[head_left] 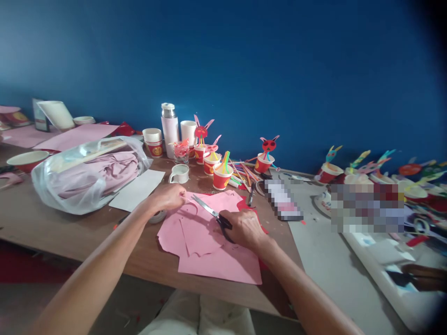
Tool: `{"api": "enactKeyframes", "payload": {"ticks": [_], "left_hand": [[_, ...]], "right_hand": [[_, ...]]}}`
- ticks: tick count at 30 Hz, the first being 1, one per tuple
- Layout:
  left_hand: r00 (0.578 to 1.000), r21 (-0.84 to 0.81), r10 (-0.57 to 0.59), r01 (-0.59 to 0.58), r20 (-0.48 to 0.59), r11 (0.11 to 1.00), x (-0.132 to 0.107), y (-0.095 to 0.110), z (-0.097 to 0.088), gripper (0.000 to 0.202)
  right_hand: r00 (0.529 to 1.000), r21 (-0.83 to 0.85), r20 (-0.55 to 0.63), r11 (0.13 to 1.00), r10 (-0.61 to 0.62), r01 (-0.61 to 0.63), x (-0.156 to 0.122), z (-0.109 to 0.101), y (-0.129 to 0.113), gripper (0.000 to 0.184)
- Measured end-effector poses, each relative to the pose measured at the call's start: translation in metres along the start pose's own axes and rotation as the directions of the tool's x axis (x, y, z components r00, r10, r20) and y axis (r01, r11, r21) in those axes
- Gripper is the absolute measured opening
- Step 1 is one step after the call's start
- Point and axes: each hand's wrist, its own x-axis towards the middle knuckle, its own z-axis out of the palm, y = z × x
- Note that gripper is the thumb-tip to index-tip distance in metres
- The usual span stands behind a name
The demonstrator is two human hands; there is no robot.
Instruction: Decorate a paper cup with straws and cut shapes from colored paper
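My right hand (244,228) is closed around the black handles of a pair of scissors (206,206), whose blades point up and to the left. Between the fingers of my left hand (170,196) is a small pink paper piece (190,201), close to the scissor tips. Whether the blades touch that piece I cannot tell. Beneath both hands lie overlapping pink paper sheets (220,265) with cut edges, and some red paper shows under their right side. A white mug (180,174) stands just beyond my left hand.
A plastic bag (87,177) with pink cloth lies left, beside white paper (138,190). Behind stand a thermos (170,132), stacked paper cups (152,142) and a red cup of straws (222,177). A phone (283,200) lies right, with several decorated cups (328,172) farther along.
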Motion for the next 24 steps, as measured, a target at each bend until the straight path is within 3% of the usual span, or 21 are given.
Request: {"api": "enactKeyframes", "payload": {"ticks": [4, 8, 16, 20, 24], "left_hand": [[0.997, -0.028, 0.072, -0.071, 0.026, 0.997, 0.002, -0.001, -0.004, 0.018], [0.993, -0.153, 0.118, -0.119, -0.017, 0.981, 0.001, 0.000, -0.001, 0.022], [0.995, -0.339, 0.102, -0.095, 0.005, 0.936, -0.005, 0.012, -0.001, 0.022], [0.989, -0.476, 0.117, -0.063, 0.086, 0.877, -0.008, 0.017, 0.001, 0.019], [0.986, -0.490, 0.136, -0.075, 0.091, 0.869, -0.010, 0.020, 0.002, 0.019]], "right_hand": [[0.996, -0.105, 0.084, 0.994, 0.026, -0.017, 0.001, -0.004, -0.007, 0.028], [0.989, -0.135, 0.121, 0.989, 0.082, -0.065, 0.003, -0.007, -0.014, 0.027], [0.966, -0.116, 0.197, 0.982, 0.169, -0.148, 0.011, -0.007, -0.025, 0.033], [0.963, -0.108, 0.178, 0.977, 0.201, -0.184, 0.012, -0.006, -0.031, 0.038], [0.972, -0.110, 0.142, 0.979, 0.185, -0.170, 0.013, -0.003, -0.033, 0.034]]}}
